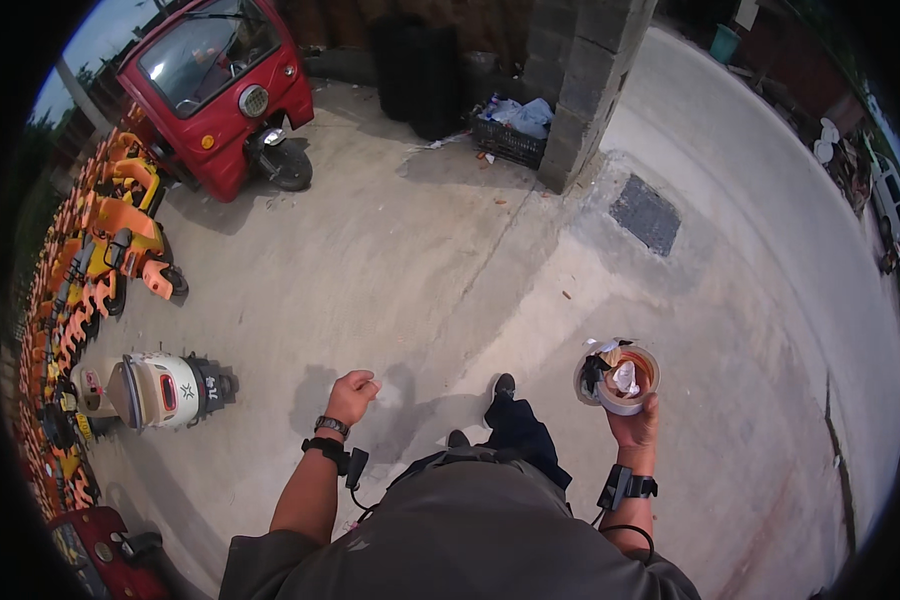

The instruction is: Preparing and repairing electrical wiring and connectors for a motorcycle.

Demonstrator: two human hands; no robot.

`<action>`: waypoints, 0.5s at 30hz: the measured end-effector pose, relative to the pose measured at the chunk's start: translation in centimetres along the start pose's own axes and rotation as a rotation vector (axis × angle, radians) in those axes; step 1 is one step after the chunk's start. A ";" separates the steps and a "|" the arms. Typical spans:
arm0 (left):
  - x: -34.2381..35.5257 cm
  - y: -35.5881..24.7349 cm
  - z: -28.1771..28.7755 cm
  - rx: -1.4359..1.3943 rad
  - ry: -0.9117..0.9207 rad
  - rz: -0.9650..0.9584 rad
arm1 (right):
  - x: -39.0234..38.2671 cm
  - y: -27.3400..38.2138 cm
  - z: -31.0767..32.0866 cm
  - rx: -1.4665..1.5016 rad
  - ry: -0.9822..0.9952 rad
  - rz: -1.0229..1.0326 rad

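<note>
We see the right hand (634, 430) wrapped round the near side of a round container (625, 405), the fingers partly closed on it and mostly hidden beneath. The container sits just beyond the palm, touching the hand, with its pale rim and opening facing up toward us. Crumpled white paper (625, 378) and some dark scraps (592, 370) lie inside it, against an orange inner wall.

We see the left hand (348, 398) well apart from the container, out over the concrete ground (370, 270), its fingers half curled; we cannot tell whether anything is pinched in them. A watch (332, 427) circles that wrist.

Between the two hands, lower down, we make out a dark shoe (504, 385). Beyond the container lies a dark square cover (646, 214) in the ground. Off to our left stand a white scooter (170, 390) and, farther ahead, a red three-wheeler (205, 115).
</note>
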State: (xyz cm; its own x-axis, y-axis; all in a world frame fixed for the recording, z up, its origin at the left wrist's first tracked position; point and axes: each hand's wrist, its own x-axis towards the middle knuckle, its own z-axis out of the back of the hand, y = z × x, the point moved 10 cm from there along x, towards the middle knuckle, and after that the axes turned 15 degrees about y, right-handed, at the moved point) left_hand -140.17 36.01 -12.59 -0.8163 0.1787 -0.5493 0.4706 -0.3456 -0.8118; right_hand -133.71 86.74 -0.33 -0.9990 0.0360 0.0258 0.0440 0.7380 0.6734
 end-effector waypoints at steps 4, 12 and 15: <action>6.8 -1.8 0.3 0.093 0.072 -0.024 | 11.4 -2.7 3.0 0.049 -0.012 -0.067; 6.3 4.3 5.5 -0.451 -0.325 0.550 | 41.3 -2.8 3.3 0.005 0.130 -0.223; 8.4 2.2 5.6 -0.548 -0.420 0.577 | 51.4 -1.8 1.9 -0.018 0.177 -0.214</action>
State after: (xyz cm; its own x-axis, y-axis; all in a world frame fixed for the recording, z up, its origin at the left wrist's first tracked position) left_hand -147.84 31.55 -17.89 -0.4081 -0.2751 -0.8705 0.8511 0.2302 -0.4718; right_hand -185.17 88.57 -1.64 -0.9709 -0.2392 0.0093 -0.1669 0.7042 0.6902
